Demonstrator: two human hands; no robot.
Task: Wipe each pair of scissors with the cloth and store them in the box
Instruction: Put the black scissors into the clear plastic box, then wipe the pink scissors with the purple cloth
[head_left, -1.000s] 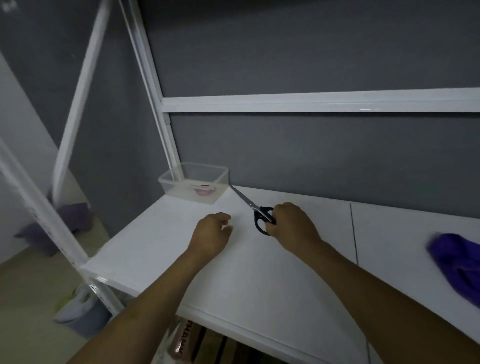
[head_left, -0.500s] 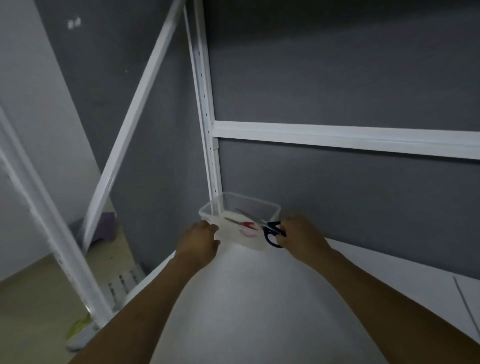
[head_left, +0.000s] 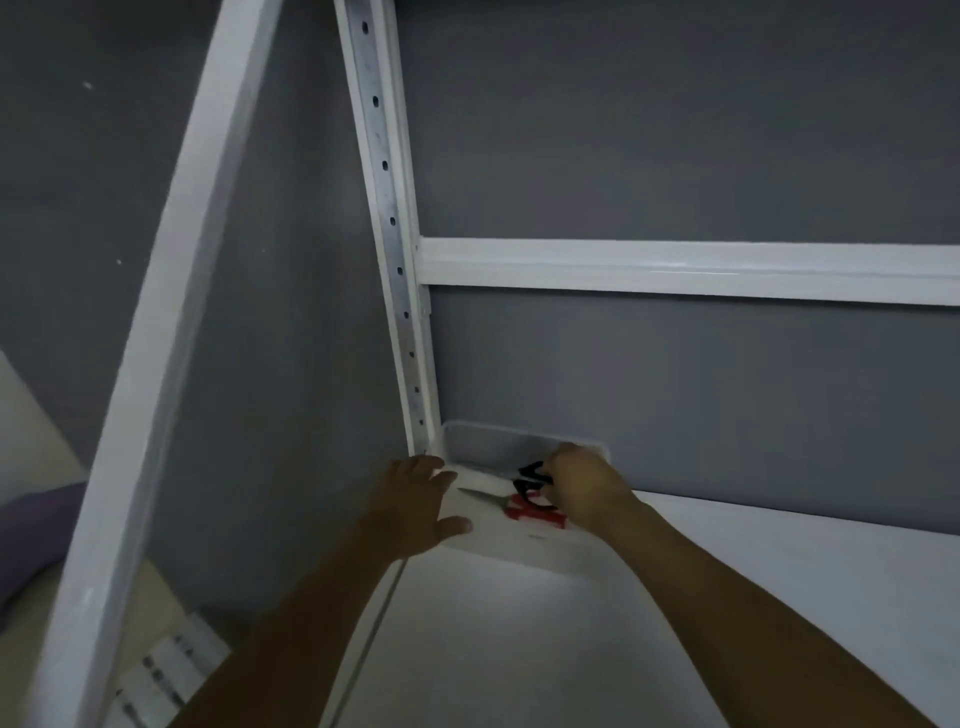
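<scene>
Storing step, right now: the right hand (head_left: 582, 486) is down inside the box (head_left: 485, 432) at lower centre of frame, its fingers (head_left: 560, 469) curled tight round the handles of the black scissors (head_left: 530, 475), with the pair low over the box floor. Whether the blades already touch down, I cannot tell; they are hidden. The left hand (head_left: 415, 499) braces the box's near-left corner, fingers spread and fairly straight against the wall, gripping nothing. The box sits on the counter (head_left: 675, 597), tucked against the white upright (head_left: 387, 208). Next move, I'd say: uncurl those right fingers, let the pair settle beside the other without tangling the loops, then lift the hand straight out so the light box doesn't drag along. The count: 2 pairs of scissors, 1 black in hand and 1 red scissors (head_left: 535, 512) lying flat in the box with its blades toward the left; 1 box; 2 hands; 0 cloths in view on the counter.
</scene>
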